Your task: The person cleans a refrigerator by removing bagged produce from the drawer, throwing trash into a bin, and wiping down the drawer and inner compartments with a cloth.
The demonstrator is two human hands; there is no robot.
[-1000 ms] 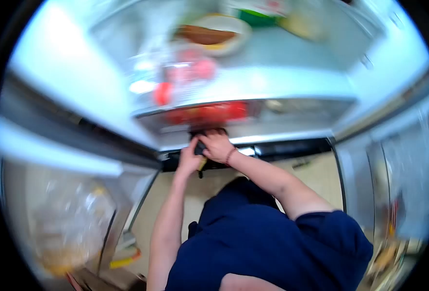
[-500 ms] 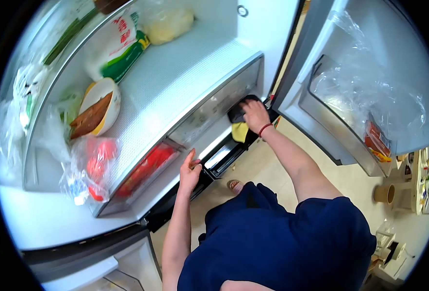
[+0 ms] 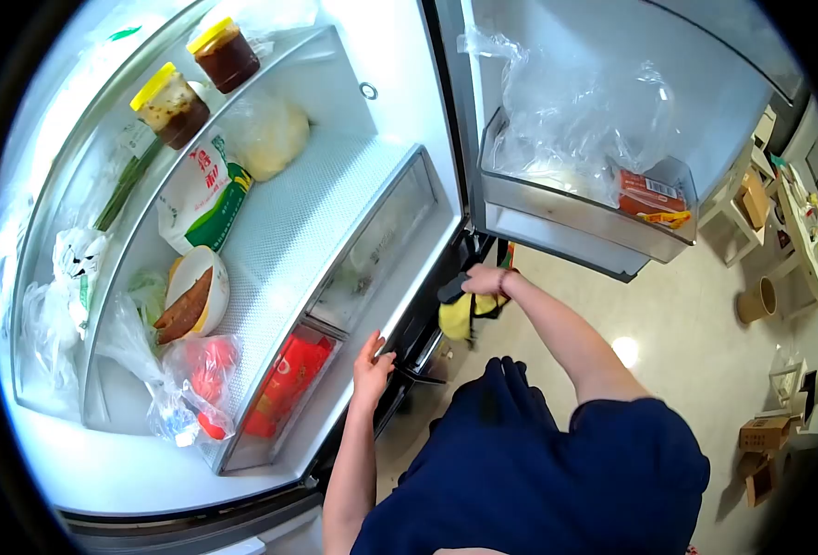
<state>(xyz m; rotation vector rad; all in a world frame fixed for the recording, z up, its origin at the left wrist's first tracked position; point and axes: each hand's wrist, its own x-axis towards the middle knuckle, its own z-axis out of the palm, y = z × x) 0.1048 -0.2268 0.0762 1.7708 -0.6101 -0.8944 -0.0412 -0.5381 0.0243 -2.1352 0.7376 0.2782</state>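
A black-and-yellow cloth (image 3: 456, 318) hangs from my right hand (image 3: 488, 280), whose fingers are closed around its dark upper part. That hand is just outside the front edge of the open fridge (image 3: 399, 55), below the door hinge side. My left hand (image 3: 372, 373) holds nothing; its fingers are apart, close to the lower front lip of the fridge. Beside it are two clear drawers (image 3: 327, 314), the nearer one with a red package (image 3: 289, 381) inside. Part of the cloth is hidden behind my right fingers.
The shelf holds a bowl with a brown piece of food (image 3: 185, 307), a bag of red items (image 3: 207, 370), a green-and-white packet (image 3: 207, 196) and yellow-lidded jars (image 3: 226, 57). An open door (image 3: 594, 208) with plastic bags stands right. Farther off is a bin (image 3: 756, 301).
My right hand has come out from the fridge floor by the drawers, bringing the cloth past the front edge. My left hand stays near the lip. The view has shifted, showing more shelves.
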